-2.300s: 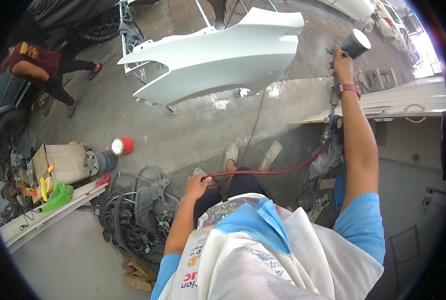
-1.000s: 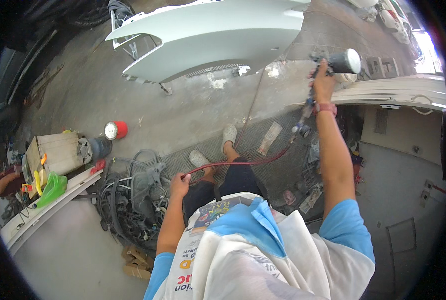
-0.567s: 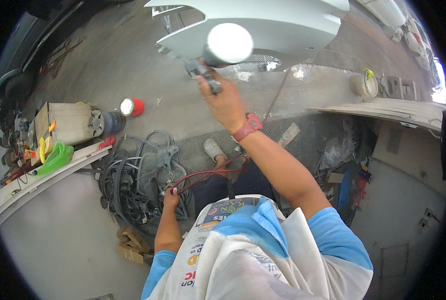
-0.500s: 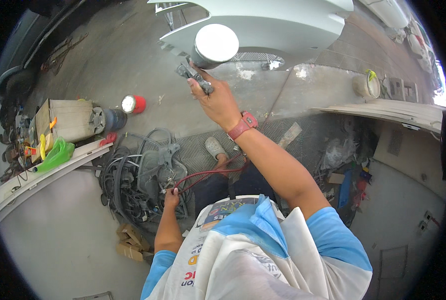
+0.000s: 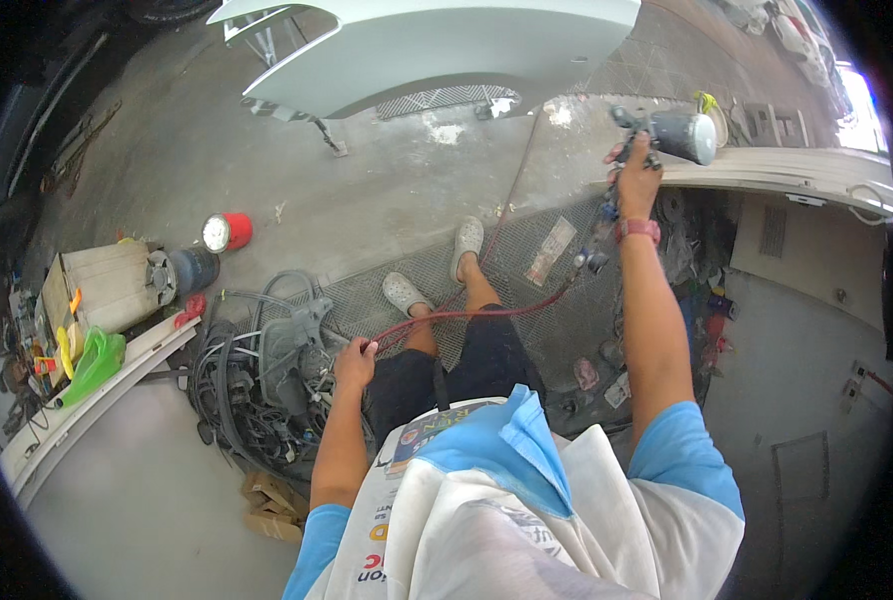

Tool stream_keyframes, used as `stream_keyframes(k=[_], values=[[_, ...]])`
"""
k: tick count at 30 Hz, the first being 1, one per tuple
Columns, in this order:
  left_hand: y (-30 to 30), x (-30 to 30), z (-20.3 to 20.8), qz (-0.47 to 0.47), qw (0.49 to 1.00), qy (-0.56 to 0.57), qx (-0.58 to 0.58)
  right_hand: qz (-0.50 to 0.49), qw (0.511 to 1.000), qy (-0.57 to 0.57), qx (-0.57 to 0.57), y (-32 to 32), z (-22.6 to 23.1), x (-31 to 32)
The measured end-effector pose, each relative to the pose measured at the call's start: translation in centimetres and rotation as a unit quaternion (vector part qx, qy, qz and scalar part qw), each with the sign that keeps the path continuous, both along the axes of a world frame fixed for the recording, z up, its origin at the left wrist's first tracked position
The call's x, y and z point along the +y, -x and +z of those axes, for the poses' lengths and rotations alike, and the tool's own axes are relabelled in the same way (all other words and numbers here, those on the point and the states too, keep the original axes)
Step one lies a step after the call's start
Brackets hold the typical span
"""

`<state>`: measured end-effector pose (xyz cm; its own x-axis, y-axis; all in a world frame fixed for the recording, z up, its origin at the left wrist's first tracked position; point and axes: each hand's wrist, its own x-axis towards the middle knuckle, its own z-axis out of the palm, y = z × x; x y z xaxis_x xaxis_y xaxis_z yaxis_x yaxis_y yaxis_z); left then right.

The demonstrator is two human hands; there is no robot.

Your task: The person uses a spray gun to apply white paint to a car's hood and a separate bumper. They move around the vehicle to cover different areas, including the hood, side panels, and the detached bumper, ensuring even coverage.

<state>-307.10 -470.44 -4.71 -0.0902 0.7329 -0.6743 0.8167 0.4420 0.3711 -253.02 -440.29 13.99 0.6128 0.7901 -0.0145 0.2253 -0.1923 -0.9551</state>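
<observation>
My right hand [image 5: 638,178], with a red watch on its wrist, is wrapped round the grip of a spray gun [image 5: 635,135]. The gun's grey cup with a white lid [image 5: 687,138] tilts over to the right. From the bottom of the gun a red air hose [image 5: 487,313] runs left across my legs. My left hand [image 5: 355,364] is closed round that hose beside my left knee. Ahead of me stands a pale grey-white car fender [image 5: 467,50], well apart from the gun. Its top runs out of the picture.
Tangled hoses and trim [image 5: 257,360] lie to my left. Farther left are a cardboard box [image 5: 112,285], a green plastic bag [image 5: 97,362] and a red can [image 5: 229,232]. A long white panel [image 5: 797,172] projects from the right. The hose trails forward over the concrete floor [image 5: 367,190].
My right hand has swung right with the spray gun, away from the fender, and the cup has tipped sideways. My left hand, still on the hose, has risen slightly. Both feet now show.
</observation>
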Motion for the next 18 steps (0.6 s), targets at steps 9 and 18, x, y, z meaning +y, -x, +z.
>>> stream_keyframes(k=[9,18], values=[[3.5,-0.8,-1.5,0.125,0.991,0.029,0.045,-0.093,0.994,0.055,-0.024,1.6,-6.0,-2.3],[10.3,-8.7,-2.6,0.135,0.982,0.080,0.108,0.268,0.961,-0.073,0.002,22.6,-8.8,-8.6]])
